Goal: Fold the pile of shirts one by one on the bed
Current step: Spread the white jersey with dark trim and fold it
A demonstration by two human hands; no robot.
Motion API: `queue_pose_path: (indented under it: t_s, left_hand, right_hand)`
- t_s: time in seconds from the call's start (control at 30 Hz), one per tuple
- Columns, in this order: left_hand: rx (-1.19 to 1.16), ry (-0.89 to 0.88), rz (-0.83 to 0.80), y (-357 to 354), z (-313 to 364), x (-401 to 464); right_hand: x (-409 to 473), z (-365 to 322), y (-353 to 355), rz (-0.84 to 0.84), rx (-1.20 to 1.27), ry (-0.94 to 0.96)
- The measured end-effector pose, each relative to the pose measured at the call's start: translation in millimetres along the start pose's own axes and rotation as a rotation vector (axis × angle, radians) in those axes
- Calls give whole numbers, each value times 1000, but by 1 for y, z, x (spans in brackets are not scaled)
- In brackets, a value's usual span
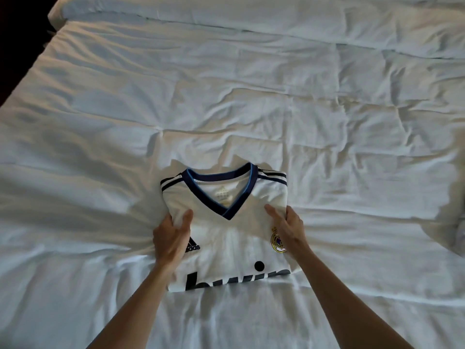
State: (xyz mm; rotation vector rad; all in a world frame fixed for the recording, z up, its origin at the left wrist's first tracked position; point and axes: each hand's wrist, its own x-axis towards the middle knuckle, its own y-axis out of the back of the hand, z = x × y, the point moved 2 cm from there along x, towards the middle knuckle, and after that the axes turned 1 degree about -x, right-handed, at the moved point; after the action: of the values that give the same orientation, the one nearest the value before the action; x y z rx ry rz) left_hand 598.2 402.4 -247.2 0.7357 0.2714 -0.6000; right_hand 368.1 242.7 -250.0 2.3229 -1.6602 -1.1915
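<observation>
A white football shirt (226, 238) with a navy V-neck collar, dark shoulder stripes, a club crest and black lettering lies folded into a rectangle on the bed, front side up. My left hand (171, 238) grips its left edge, thumb on top and fingers tucked under the fabric. On the opposite edge, beside the crest, my right hand (286, 222) holds the shirt the same way. No other shirts can be made out apart from a bit of pale cloth at the right border.
A wrinkled white duvet (251, 109) covers the whole bed. Pillows (226, 11) run along the far end. The bed's left edge (22, 79) drops into darkness. A bunched pale cloth (459, 235) sits at the right border.
</observation>
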Motion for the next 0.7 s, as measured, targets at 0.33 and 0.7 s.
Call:
queue_pose_path:
  t_s: [0.33, 0.7]
  left_hand:
    - [-249, -128, -125, 19, 45, -9]
    - [-169, -519, -100, 212, 343, -69]
  right_hand:
    - [-20, -37, 19, 54, 39, 135]
    - [-152, -333, 161, 171, 140, 436]
